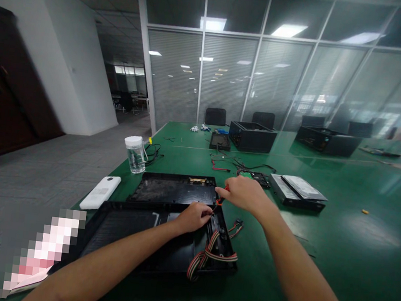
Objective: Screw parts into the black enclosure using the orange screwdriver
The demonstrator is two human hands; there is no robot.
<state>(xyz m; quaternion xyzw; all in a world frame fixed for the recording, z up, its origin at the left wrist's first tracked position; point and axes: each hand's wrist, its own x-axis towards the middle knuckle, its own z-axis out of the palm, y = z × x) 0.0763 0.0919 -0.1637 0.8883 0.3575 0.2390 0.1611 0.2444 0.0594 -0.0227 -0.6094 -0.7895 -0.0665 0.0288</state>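
Support the black case (123,221) flat on the green table (346,273), where it lies at the near side, just nearer than the black panel (170,191). The right hand (248,194) is closed around a red-handled tool (220,201), slanted down to the case's far right corner area. The left hand (193,217) has its fingertips drawn together beside the tool's lower end; whether they grip a small part cannot be told. Use the left fingertips to guide the shaft, but keep them out of the line of thrust. Seat the tip fully before applying force; hidden by the fingers, its exact contact cannot be confirmed. Bring the shaft square to the surface it bears on, press steadily and turn from the wrist in short strokes. If the tip rides up, stop and reseat it. Keep the striped cable (213,241), looped over the right side, clear of the tool's path.
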